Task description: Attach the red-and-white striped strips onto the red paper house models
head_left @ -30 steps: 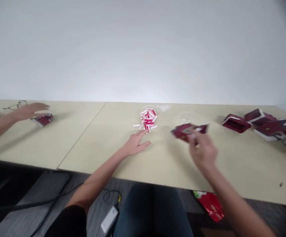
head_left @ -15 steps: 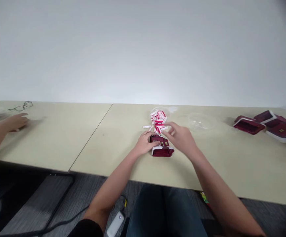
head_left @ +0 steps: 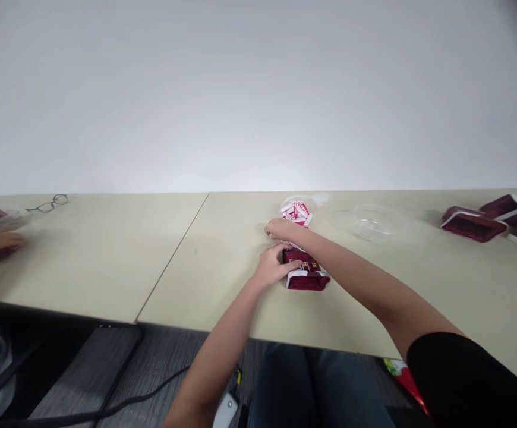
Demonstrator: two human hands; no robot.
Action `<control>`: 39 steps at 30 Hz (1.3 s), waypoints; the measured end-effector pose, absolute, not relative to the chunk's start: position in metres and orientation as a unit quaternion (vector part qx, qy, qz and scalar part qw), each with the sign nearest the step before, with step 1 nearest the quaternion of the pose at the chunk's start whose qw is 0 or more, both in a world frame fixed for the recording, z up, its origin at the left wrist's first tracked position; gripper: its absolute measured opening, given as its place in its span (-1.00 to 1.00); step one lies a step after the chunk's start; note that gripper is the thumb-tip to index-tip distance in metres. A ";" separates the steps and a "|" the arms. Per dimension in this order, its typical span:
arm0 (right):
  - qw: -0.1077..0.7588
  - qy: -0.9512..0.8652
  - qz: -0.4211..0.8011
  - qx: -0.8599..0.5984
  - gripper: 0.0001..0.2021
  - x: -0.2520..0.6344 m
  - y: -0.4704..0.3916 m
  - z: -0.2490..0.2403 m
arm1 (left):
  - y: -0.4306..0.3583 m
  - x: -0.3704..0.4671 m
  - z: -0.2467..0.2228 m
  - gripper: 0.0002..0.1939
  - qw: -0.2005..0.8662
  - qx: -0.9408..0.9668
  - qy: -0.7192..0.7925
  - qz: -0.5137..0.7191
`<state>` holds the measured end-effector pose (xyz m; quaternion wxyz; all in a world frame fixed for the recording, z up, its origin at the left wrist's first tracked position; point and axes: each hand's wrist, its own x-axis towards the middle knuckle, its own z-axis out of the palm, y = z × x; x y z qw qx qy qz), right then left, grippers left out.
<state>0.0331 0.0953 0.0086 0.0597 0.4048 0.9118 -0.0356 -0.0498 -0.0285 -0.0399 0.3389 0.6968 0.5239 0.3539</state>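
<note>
Right now the small red box (head_left: 305,272) lies mid-table, left hand (head_left: 273,268) curled on its near end; right hand (head_left: 280,229), fingers closed, reaches among the red-and-white strips (head_left: 298,211) behind. Best keep the box pinned flat while picking one strip

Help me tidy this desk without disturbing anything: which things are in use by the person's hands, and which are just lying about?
In use: small red box held by the left hand; pile of red-and-white strips at the right hand.

Lying about: clear plastic bowl, red boxes at far right, glasses at left.
</note>
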 end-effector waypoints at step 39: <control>-0.493 0.755 -0.289 0.321 -0.74 0.138 -0.006 -0.024 | -0.019 -0.054 -0.036 -0.52 0.167 0.738 0.485 0.439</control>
